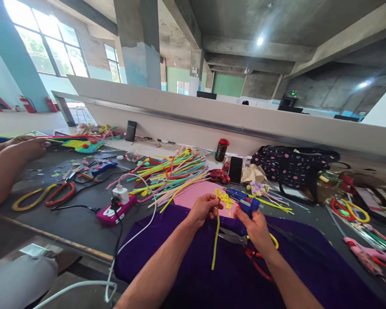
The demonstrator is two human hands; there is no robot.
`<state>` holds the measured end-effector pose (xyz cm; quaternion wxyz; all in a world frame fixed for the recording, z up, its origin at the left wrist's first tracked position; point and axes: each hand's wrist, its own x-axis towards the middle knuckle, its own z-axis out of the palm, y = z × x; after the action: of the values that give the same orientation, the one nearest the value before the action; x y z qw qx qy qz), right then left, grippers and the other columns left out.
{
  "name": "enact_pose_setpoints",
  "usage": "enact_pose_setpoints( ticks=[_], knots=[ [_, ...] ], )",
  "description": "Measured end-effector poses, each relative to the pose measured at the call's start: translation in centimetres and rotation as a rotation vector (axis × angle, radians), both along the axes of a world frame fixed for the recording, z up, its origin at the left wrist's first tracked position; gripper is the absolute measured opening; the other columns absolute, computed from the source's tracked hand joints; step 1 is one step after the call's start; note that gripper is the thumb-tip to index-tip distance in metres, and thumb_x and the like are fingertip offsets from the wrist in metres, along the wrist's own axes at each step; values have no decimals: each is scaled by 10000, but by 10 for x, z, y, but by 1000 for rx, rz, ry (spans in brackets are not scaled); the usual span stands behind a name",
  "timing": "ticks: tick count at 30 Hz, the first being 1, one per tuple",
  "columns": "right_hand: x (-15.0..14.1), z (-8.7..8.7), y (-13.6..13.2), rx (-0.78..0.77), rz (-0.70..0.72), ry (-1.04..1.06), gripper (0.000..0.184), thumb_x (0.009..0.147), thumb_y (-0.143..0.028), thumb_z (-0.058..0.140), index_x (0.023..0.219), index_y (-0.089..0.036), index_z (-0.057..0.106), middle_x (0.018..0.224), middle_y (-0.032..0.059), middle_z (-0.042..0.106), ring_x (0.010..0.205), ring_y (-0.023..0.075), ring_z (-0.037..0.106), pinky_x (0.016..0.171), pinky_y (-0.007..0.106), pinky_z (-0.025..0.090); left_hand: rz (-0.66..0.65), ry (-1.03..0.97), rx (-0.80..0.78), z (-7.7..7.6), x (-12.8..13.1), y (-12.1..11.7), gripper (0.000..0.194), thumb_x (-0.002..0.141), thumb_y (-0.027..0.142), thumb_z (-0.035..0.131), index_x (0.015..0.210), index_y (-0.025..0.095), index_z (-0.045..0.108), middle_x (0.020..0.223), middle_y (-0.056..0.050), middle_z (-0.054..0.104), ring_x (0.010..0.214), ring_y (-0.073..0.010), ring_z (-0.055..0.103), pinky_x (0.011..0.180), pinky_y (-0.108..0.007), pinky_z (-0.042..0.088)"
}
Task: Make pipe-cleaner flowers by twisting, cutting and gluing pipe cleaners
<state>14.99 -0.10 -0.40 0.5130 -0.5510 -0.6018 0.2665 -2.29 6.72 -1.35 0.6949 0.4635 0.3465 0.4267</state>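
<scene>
My left hand [203, 209] pinches a yellow pipe cleaner [216, 234] near its top, where a small yellow fuzzy flower shape [225, 199] sits; the stem hangs down over the purple cloth [186, 266]. My right hand [254, 223] is closed on a blue glue gun [243, 201], its nozzle pointing left at the yellow piece. Both hands are above a pink sheet [193, 193]. Scissors with red and yellow handles [244, 242] lie on the cloth under my right wrist.
A heap of coloured pipe cleaners [173, 171] lies behind the pink sheet. A pink power strip [116, 210] with a white plug and cables sits left. Another person's arm [9, 167] rests far left. A dotted bag [292, 165], phone [235, 169] and dark bottle [221, 150] stand behind.
</scene>
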Motion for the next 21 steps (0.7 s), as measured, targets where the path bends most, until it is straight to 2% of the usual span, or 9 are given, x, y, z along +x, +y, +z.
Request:
enact_pose_setpoints(
  ticks=[4, 12, 17, 21],
  knots=[
    [-1, 2, -1, 18, 6, -31, 340, 740, -447, 561, 851, -134, 638, 800, 71, 655, 770, 228, 576, 752, 350, 427, 9, 6, 9, 0, 1, 0, 254, 643, 313, 659, 722, 121, 514, 678, -50, 644, 376, -34, 483, 316, -128, 329],
    [-2, 4, -3, 56, 38, -67, 328, 756, -437, 543, 852, -138, 637, 789, 59, 656, 749, 214, 571, 721, 313, 428, 67, 47, 52, 5, 4, -3, 332, 686, 425, 607, 813, 139, 494, 632, -36, 629, 407, -87, 557, 308, -137, 340],
    [-1, 5, -4, 35, 15, -103, 329, 756, -451, 536, 791, -141, 638, 741, 57, 650, 716, 210, 568, 690, 304, 419, 87, 72, 84, 5, 3, -2, 340, 686, 446, 598, 802, 146, 490, 621, -24, 627, 378, -78, 538, 303, -137, 336],
    [-2, 8, -5, 65, 33, -126, 314, 766, -432, 531, 828, -144, 636, 767, 52, 650, 741, 207, 570, 711, 301, 414, 97, 101, 137, 3, 3, -1, 339, 691, 457, 586, 799, 145, 508, 600, -9, 618, 357, -73, 524, 305, -143, 335]
  ],
)
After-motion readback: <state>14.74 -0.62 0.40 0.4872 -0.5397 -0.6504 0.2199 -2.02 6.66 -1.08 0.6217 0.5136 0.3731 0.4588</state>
